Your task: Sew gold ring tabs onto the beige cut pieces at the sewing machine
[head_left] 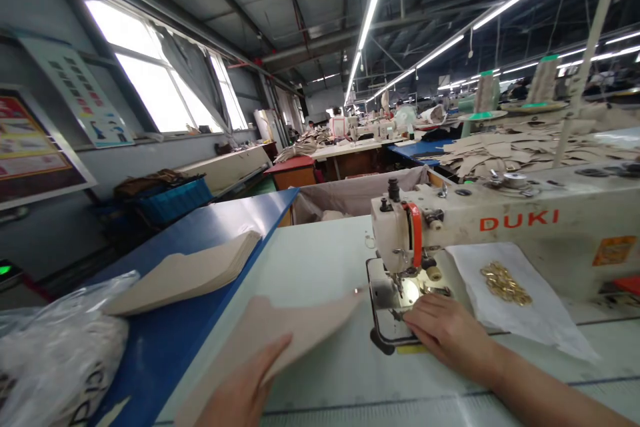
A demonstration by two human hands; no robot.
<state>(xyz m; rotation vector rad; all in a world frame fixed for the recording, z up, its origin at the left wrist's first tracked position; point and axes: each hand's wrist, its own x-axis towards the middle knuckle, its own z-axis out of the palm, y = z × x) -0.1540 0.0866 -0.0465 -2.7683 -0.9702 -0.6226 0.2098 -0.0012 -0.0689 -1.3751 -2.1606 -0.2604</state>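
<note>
My left hand (245, 380), slightly blurred, grips the lower edge of a flat beige fabric piece (295, 327) left of the sewing machine. A small shiny spot shows at the piece's narrow right tip. My right hand (450, 330) rests by the needle plate of the white sewing machine (397, 233), its fingers bent and pressed together near the lit presser foot (403, 283). Whatever lies between those fingertips is hidden. Behind the right hand, a heap of small gold metal rings (505, 283) lies on a white sheet (555, 327) against the machine.
On the blue table (165, 353) at left lies a stack of beige fabric pieces (195, 270), beside a clear plastic bag (65, 347). A cloth-lined bin (350, 197) stands behind the pale worktable (315, 240). More fabric pieces (505, 147) cover a table at back right.
</note>
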